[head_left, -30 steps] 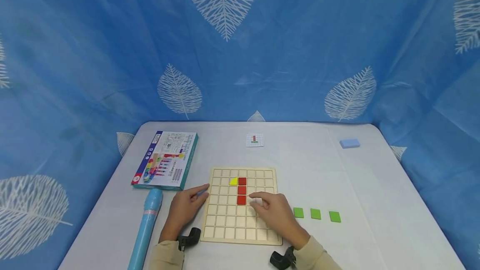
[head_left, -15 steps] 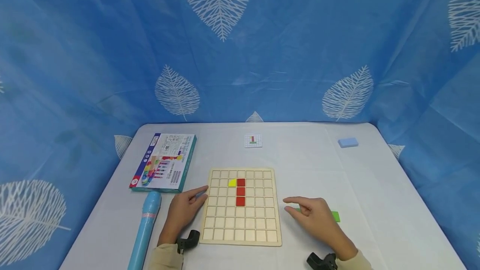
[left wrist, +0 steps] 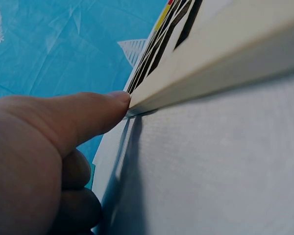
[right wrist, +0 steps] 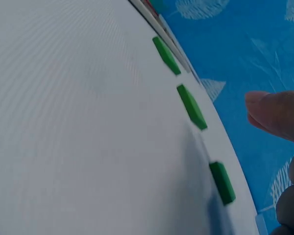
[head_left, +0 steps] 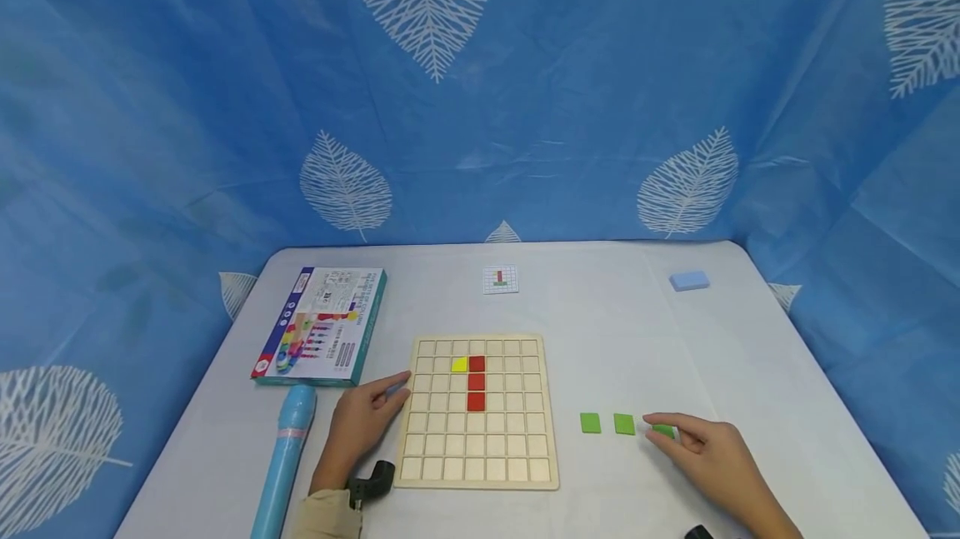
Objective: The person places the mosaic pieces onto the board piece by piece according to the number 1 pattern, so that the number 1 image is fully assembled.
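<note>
A wooden grid board [head_left: 517,446] lies in the middle of the table. In its cells sit several red square tiles [head_left: 476,382] in a column, with a yellow tile [head_left: 459,365] left of the top one. My left hand [head_left: 358,426] touches the board's left edge; in the left wrist view its extended finger [left wrist: 95,112] meets the rim. Over the rightmost green tile [head_left: 663,431] hovers my right hand [head_left: 708,451], thumb and forefinger apart, partly covering that tile. The middle green tile [head_left: 624,424] and the left green tile [head_left: 590,423] lie between it and the board.
A small pattern card [head_left: 500,280] lies beyond the board. At the back left is a flat printed box [head_left: 318,326], with a light-blue cylinder [head_left: 285,464] in front of it. A blue block [head_left: 688,281] rests at the back right. Blue leaf-print cloth [head_left: 555,106] hangs behind the table.
My right hand has moved from above the board, beside the red tiles, rightward to the rightmost green tile. The left hand stays at the board's edge. The view has shifted slightly.
</note>
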The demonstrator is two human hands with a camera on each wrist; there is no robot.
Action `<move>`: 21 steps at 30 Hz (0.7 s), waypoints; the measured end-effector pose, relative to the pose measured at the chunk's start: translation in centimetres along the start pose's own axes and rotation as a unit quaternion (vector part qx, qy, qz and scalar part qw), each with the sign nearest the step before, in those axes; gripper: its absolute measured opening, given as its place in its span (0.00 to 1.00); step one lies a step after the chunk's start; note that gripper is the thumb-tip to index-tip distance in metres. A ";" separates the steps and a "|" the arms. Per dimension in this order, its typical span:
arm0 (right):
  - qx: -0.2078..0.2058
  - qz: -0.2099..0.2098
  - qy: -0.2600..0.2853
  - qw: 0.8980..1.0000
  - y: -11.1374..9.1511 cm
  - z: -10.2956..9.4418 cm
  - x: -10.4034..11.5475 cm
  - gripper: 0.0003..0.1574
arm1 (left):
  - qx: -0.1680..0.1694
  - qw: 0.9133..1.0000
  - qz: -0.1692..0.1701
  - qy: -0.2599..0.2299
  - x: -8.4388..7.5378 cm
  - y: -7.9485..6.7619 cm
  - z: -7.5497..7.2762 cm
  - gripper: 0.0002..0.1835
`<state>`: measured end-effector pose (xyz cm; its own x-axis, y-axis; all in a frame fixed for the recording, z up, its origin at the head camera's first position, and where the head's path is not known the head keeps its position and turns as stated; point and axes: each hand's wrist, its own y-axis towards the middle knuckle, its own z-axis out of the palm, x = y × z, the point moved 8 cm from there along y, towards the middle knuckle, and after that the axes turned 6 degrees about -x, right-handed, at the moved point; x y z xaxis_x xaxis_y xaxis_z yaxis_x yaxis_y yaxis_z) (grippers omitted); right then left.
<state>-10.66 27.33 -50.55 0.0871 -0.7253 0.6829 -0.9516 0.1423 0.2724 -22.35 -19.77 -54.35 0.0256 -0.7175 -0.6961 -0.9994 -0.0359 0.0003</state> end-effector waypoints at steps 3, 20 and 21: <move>-0.011 0.009 -0.011 1.000 -0.4 -0.4 -1.0 0.13 | 0.000 1.000 0.000 0.000 0.0 0.1 -0.1 0.19; 0.003 0.062 -0.042 0.997 -0.5 -0.2 -3.1 0.20 | -0.001 1.000 -0.018 -0.010 0.1 -0.1 0.1 0.19; 0.006 0.064 -0.042 0.997 -0.5 -0.1 -3.1 0.20 | -0.003 1.000 -0.017 -0.010 0.0 -0.1 0.1 0.19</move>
<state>-10.43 29.60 -52.69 -0.0594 -0.7558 0.6521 -0.9571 0.2288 0.1779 -22.28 -19.75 -54.43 0.0596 -0.7022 -0.7095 -0.9977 -0.0644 -0.0200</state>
